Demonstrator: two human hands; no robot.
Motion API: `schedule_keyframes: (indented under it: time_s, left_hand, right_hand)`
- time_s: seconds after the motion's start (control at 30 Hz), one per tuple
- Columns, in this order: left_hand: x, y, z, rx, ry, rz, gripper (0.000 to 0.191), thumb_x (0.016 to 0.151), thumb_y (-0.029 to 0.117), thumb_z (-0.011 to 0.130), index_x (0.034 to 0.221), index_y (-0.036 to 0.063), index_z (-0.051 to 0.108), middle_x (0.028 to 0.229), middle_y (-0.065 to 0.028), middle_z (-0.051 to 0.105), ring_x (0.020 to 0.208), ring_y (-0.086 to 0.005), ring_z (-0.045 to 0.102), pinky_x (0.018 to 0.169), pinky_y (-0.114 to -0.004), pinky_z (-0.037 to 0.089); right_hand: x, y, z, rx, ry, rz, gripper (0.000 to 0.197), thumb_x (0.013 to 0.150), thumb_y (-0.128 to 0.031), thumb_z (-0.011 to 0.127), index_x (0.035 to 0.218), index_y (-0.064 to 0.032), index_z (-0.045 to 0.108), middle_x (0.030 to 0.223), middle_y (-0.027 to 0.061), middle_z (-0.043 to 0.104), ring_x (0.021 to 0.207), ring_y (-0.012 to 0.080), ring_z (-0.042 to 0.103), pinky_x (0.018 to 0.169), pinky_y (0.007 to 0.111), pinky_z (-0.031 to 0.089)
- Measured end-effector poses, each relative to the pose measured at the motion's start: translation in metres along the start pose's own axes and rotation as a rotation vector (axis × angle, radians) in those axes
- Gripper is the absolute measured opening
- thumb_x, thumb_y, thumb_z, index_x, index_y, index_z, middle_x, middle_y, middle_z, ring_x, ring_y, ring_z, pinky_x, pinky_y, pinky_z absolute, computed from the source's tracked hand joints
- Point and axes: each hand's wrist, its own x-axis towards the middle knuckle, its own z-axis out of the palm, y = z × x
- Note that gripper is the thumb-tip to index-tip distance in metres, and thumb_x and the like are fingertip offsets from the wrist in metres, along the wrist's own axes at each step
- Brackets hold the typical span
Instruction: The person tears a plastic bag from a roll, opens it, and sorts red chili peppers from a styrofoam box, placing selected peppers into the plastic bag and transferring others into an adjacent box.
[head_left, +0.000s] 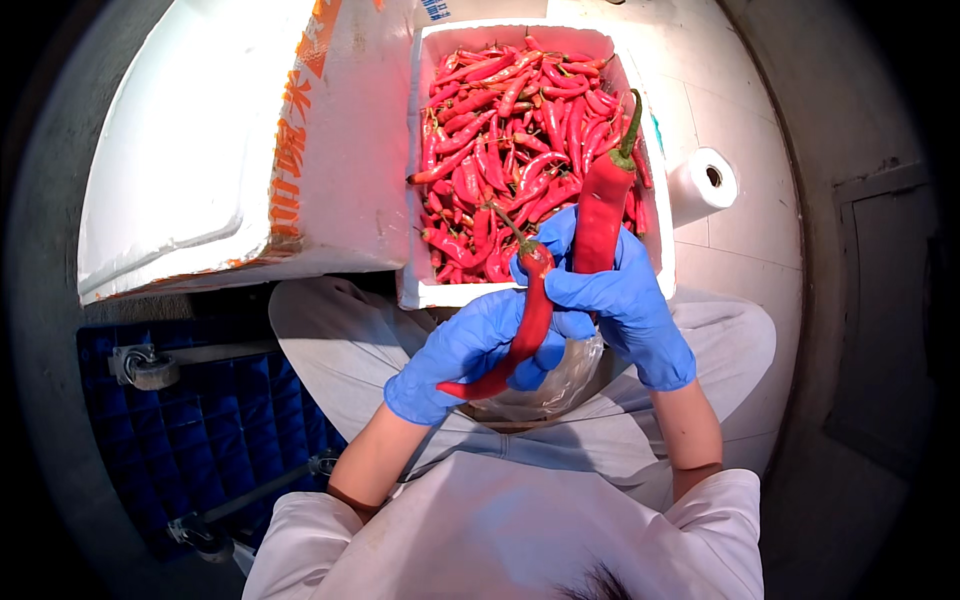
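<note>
Both my hands wear blue gloves and are raised over my lap, close together. In my left hand (472, 349) lies a long curved red chili pepper (534, 322), its tip towards my wrist and its thin stem pointing away from me. My right hand (634, 304) grips a thicker red chili pepper (600, 214) with a green stem, held pointing away; its lower end is hidden by the fingers. The right thumb reaches the upper part of the left pepper. Just beyond my hands stands a white foam box (414, 225) full of red chili peppers (517, 135).
Left of the box is another white foam box (345, 135) bearing orange writing. A white roll (709, 184) stands at the right on pale tiles. Clear plastic (570, 382) lies between my legs. A blue wheeled platform (202, 427) with casters rests at the lower left.
</note>
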Motion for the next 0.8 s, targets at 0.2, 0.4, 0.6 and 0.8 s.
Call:
schedule_keyframes:
  time_s: [0.2,0.4,0.6,0.8]
  left_hand:
    - [-0.002,0.007,-0.006,0.168,0.003,0.006,0.038,0.086,0.023,0.054,0.111,-0.005,0.05,0.09,-0.0086,0.06,0.079,-0.014,0.058,0.07,-0.024,0.048]
    - [-0.004,-0.001,-0.013,0.773,0.325,0.273,0.039,0.074,0.01,0.069,0.108,0.0006,0.053,0.098,-0.0037,0.056,0.089,-0.0087,0.052,0.08,-0.024,0.043]
    - [-0.004,0.001,-0.004,0.9,0.257,0.366,0.033,0.077,0.009,0.066,0.106,-0.0006,0.053,0.095,-0.0032,0.055,0.087,-0.0083,0.051,0.077,-0.023,0.042]
    - [-0.011,-0.004,-0.02,0.926,0.299,0.123,0.031,0.081,0.005,0.059,0.11,-0.0025,0.05,0.096,-0.0074,0.057,0.087,-0.0121,0.055,0.078,-0.025,0.044]
  right_hand:
    - [-0.005,-0.004,0.003,-0.104,0.075,-0.118,0.037,0.065,-0.003,0.073,0.095,-0.006,0.052,0.088,0.0014,0.055,0.074,0.0082,0.053,0.064,0.022,0.044]
    - [-0.006,-0.004,0.001,-0.123,0.114,-0.14,0.03,0.07,-0.006,0.071,0.094,-0.0067,0.054,0.082,-0.0019,0.055,0.065,0.0034,0.049,0.054,0.018,0.041]
    - [-0.003,0.001,-0.005,-0.056,0.089,-0.077,0.022,0.076,-0.015,0.066,0.092,-0.0066,0.054,0.071,-0.0019,0.054,0.054,0.0025,0.046,0.043,0.017,0.033]
    - [0.013,0.005,-0.025,-0.147,0.134,-0.033,0.024,0.083,-0.03,0.058,0.091,-0.0083,0.054,0.074,0.0015,0.059,0.057,0.002,0.049,0.041,0.016,0.033]
